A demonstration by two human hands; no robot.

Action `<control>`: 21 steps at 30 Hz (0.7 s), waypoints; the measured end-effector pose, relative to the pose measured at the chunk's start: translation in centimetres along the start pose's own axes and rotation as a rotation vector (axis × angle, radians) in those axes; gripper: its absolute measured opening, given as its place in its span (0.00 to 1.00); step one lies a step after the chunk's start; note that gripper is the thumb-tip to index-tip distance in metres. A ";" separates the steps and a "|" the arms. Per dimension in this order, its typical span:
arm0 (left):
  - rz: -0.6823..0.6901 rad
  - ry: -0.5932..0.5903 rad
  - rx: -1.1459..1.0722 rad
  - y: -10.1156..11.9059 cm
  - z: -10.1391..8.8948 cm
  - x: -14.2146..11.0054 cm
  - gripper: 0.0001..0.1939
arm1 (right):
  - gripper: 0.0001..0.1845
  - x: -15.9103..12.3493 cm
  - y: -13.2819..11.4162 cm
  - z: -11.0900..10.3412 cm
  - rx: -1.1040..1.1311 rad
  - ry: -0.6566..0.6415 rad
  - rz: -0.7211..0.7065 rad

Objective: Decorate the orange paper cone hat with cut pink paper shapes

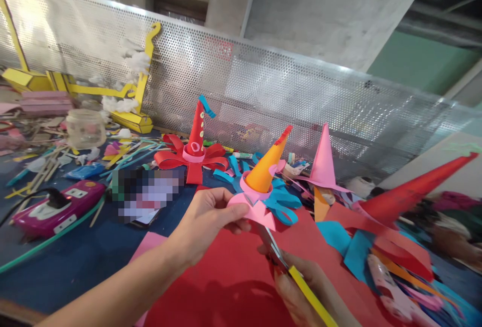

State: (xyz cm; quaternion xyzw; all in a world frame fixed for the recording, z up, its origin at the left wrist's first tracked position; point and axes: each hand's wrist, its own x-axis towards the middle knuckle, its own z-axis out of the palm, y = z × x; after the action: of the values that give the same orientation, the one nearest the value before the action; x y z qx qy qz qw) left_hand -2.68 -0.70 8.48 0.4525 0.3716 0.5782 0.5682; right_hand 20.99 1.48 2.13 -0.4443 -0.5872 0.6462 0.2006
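My left hand (pixel 213 216) pinches a pink paper piece (pixel 259 212) with a zigzag-cut edge between thumb and fingers. Below it, my right hand (pixel 301 282) is closed round a pair of scissors (pixel 276 247), whose blades reach up to the lower edge of the pink paper. A long yellow part (pixel 312 297) sticks out along the right hand; I cannot tell whether it belongs to the scissors. Just behind the pink paper stands an orange paper cone hat (pixel 263 171) with a pink band and blue paper loops (pixel 284 199). A large red paper sheet (pixel 222 277) lies under both hands.
Further back stand a red cone hat (pixel 196 131) and a pink one (pixel 323 158); another red cone (pixel 417 194) leans at right. At left are a purple power strip (pixel 60 211), a phone (pixel 148 211), a plastic jar (pixel 86 128) and scraps. A perforated metal panel (pixel 263 96) runs behind.
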 end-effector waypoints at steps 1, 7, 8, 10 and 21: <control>0.002 -0.001 -0.001 0.0 0.0 0.0 0.10 | 0.34 -0.2 -0.2 0.3 -0.006 0.013 -0.010; -0.017 0.000 0.001 0.0 0.2 0.0 0.10 | 0.33 -0.7 -0.5 1.1 -0.047 0.048 -0.043; -0.019 0.001 -0.002 0.0 0.2 0.0 0.10 | 0.33 -0.6 -0.3 0.9 -0.033 0.046 -0.031; -0.024 0.005 -0.011 -0.1 0.2 -0.1 0.10 | 0.34 -0.4 0.1 0.7 -0.046 0.059 -0.035; -0.041 0.003 -0.033 -0.1 0.3 0.0 0.10 | 0.37 -1.9 -2.3 2.6 -0.235 0.146 -0.157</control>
State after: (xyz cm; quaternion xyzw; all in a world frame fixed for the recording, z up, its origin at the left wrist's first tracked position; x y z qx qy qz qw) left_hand -2.37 -0.76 8.48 0.4343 0.3720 0.5732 0.5869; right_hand 19.32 -0.98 4.73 -0.4633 -0.6754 0.5215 0.2392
